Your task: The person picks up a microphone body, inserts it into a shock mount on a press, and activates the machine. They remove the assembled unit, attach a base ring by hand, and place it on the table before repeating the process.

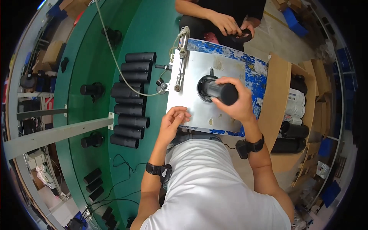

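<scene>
My right hand (238,100) is wrapped round a black cylinder (217,89), with its thumb on one side and its fingers on the other. The cylinder's lower end meets a round black base (202,89) with a short handle, on a silver metal plate (195,63). My left hand (176,117) is at the plate's near left corner, fingers loosely bent and apart, with nothing visible in them. Left of the plate, several black cylinders (130,90) lie in a column on a green surface (126,161).
A metal rod-like fixture (181,61) with a hose stands at the plate's left edge. On the right, a cardboard box (278,96) holds black cylinders and a wrapped package. Across from me, a co-worker's hands (234,27) handle a dark part. A metal beam (61,132) crosses the left.
</scene>
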Available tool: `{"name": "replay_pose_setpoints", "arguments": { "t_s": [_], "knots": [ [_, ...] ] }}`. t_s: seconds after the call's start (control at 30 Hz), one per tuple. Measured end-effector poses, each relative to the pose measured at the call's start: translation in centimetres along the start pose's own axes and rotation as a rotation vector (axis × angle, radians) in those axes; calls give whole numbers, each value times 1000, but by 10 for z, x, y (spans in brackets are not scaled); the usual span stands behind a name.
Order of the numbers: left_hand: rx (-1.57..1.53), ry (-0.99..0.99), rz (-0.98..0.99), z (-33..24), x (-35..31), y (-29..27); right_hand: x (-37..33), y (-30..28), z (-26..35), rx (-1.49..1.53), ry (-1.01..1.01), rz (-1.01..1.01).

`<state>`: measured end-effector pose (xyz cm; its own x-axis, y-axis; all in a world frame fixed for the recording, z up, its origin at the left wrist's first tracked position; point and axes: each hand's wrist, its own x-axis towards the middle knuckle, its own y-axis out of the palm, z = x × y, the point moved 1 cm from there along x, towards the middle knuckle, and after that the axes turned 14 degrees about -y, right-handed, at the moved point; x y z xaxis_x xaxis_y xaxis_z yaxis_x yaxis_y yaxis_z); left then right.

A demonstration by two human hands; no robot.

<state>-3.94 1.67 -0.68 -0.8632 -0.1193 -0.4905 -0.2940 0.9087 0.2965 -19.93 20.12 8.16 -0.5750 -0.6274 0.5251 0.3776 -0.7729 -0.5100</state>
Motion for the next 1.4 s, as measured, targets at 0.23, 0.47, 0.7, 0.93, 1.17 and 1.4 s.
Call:
{"name": "replay_pose_setpoints", "arguments": {
  "t_s": [0.23, 0.47, 0.7, 0.93, 1.17, 1.4],
  "knots": [
    [-53, 38, 74, -11, 9, -19, 4, 4, 9, -74, 58, 89],
    [-113, 70, 153, -32, 19, -37, -13, 32, -47, 180, 239, -178],
    [-125, 109, 107, -36, 26, -49, -22, 89, -44, -17, 149, -397],
    [-170, 111, 152, -31, 29, -54, -15, 65, -68, 142, 173, -233],
    [38, 130, 245, -32, 27, -56, -18, 67, -63, 46, 113, -140],
    [-54, 161, 140, -36, 32, -43, -20, 103, -57, -246, 88, -504]
  ]
}}
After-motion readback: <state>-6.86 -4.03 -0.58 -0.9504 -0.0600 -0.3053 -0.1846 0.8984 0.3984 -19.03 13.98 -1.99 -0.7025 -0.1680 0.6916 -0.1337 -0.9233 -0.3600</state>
